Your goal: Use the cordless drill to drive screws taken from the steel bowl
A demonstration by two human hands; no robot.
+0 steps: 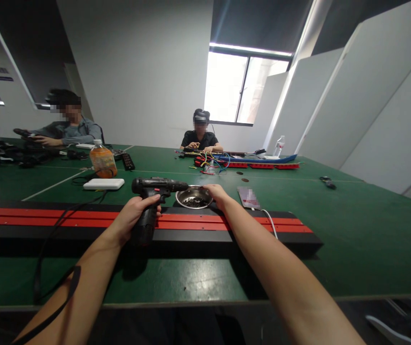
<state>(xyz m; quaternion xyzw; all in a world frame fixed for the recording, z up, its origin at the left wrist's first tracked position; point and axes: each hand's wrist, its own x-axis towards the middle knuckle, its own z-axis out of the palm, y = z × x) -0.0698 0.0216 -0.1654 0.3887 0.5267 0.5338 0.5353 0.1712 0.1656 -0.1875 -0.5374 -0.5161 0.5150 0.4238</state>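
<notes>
My left hand (136,213) is wrapped round the handle of a black cordless drill (149,211), its chuck pointing right. The drill's tip reaches the left rim of a round metal bowl (194,205) that holds small dark screws (195,201). At the bowl's right rim is my right hand (217,192), its fingers pressed together there; the fingertips are small, and whether they grip the rim or something in the bowl is unclear. Beneath both arms lies a long black bar with a red strip (187,222), just in front of the bowl.
A phone (248,197) with a white cable lies right of the bowl. Left stand a white power bank (103,184) and an orange drink bottle (103,160). Wires (208,162) and a blue strip (255,158) lie farther back on the green table (352,230). Two people sit beyond.
</notes>
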